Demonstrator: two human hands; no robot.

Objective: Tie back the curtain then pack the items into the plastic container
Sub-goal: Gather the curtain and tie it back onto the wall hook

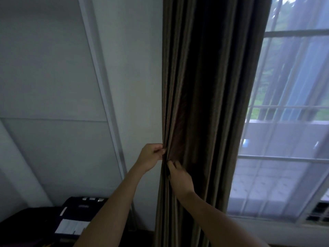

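One brown curtain, gathered in folds between wall and window. Two hands: left hand pinches the curtain's left edge; right hand presses into the folds, its grip hidden. Best practice is probably to bunch the folds evenly before tying. No tie or container visible.
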